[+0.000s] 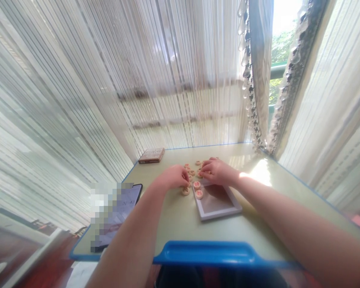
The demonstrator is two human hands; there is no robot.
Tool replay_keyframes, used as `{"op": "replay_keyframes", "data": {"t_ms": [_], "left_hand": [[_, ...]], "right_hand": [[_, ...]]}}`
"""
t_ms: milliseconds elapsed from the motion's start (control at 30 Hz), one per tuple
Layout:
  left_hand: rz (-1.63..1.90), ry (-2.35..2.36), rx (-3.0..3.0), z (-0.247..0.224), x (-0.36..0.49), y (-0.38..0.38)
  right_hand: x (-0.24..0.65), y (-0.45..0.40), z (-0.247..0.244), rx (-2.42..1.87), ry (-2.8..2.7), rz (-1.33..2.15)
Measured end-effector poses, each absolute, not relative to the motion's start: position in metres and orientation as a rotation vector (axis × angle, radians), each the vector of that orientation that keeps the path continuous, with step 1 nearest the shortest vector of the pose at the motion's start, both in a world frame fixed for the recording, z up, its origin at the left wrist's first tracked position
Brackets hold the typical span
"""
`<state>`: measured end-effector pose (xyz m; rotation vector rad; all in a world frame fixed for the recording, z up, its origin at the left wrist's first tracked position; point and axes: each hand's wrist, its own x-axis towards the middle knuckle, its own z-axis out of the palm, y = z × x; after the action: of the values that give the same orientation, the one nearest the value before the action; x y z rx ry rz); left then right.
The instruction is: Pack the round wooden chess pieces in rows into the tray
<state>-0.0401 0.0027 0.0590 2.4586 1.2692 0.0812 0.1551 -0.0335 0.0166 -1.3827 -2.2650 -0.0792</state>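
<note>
Round wooden Chinese chess pieces (192,173) with painted characters lie scattered on the table between my hands. A shallow white-rimmed tray (220,213) sits in front of them, with two red-marked pieces (199,194) inside along its left side. My left hand (177,177) is left of the tray, fingertips pinched together just above a piece (185,191) on the table; what they hold is hidden. Over the tray's far edge, my right hand (216,171) has its thumb and fingers closed on a chess piece (199,174). Its palm hides some pieces behind it.
A brown flat box (151,155) lies at the table's back left corner. On the left is a tablet or phone (120,218) showing a timer, partly blurred out. A blue trough (210,253) lines the table's near edge. Striped sheer curtains (168,72) hang behind.
</note>
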Motion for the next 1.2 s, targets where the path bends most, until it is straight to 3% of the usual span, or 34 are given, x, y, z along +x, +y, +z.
{"op": "replay_keyframes", "data": {"t_ms": [333,633,833,1000,1200], "left_hand": [[0.196,1.306,2.585,0.052,-0.039,0.009],[0.183,1.398,2.622,0.046,-0.039,0.015],[0.382,1.475,2.55,0.045,-0.039,0.02],[0.501,1.467,2.291,0.039,-0.038,0.026],[0.797,1.139,1.813,0.036,-0.03,0.025]], "right_hand": [[0.155,-0.038,0.031,-1.556,-2.354,0.233],[0.163,-0.03,0.023,-1.528,-2.326,0.12],[0.164,-0.029,0.015,-1.518,-2.275,0.058],[0.163,-0.029,0.016,-1.508,-2.212,0.046],[0.153,-0.035,0.023,-1.409,-2.04,0.036]]}}
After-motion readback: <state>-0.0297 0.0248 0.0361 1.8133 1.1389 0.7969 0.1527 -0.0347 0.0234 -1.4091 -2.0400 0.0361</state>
